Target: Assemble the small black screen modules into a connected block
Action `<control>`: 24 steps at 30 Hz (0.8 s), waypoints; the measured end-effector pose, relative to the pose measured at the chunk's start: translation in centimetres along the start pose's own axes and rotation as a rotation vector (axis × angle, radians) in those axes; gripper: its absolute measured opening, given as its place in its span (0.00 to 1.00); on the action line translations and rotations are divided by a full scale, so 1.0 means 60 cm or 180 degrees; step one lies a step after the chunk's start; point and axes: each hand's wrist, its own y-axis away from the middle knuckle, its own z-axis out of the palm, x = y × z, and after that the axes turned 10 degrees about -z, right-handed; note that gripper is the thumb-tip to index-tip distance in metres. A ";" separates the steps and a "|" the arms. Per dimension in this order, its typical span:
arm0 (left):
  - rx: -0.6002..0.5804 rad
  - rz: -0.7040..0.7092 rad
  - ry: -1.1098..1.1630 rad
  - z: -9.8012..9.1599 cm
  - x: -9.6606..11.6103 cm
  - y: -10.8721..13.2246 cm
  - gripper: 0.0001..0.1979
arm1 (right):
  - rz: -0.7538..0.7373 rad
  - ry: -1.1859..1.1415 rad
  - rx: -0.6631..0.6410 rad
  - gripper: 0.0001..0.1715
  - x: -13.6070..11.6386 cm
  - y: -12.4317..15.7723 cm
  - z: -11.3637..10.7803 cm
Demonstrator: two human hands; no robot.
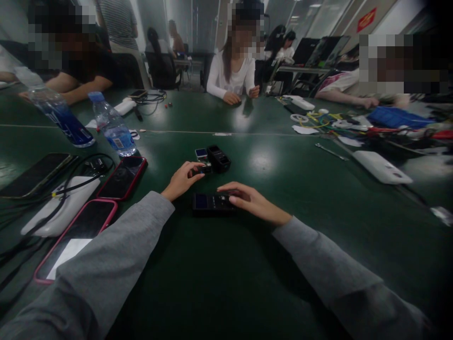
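Observation:
In the middle of the table lies a black handheld device (211, 202) with a dark screen at its left end and small buttons. My right hand (253, 202) is closed around its right end, thumb on top and fingers along the far side. Just beyond it, my left hand (182, 180) pinches a small dark electronic part (205, 168) with thumb and fingers. Touching that spot is a second black device (218, 158), lying at an angle. A small module with a bluish screen (201, 153) rests beside it.
Left of my arm lie a red-edged phone (122, 177), a pink-cased phone (79, 231), a white power bank (58, 208) and cables. Two water bottles (118, 130) stand beyond. A wrench (331, 152), another power bank (382, 166) and tangled wires (329, 120) lie right. People sit across.

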 end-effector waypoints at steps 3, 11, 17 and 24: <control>-0.0354 0.0127 -0.0073 -0.003 0.001 -0.003 0.20 | -0.0128 0.0717 0.1111 0.17 0.033 -0.012 -0.014; -0.0289 0.0115 -0.0181 0.000 0.011 0.001 0.20 | -0.0464 0.2504 0.1132 0.28 0.095 -0.082 -0.014; -0.0314 0.0138 -0.0226 -0.002 0.012 0.003 0.22 | -0.0236 0.2728 0.1037 0.25 0.098 -0.083 -0.013; -0.0496 0.0269 -0.0147 -0.005 0.016 0.004 0.21 | 0.0034 0.2947 0.1693 0.16 0.100 -0.078 -0.020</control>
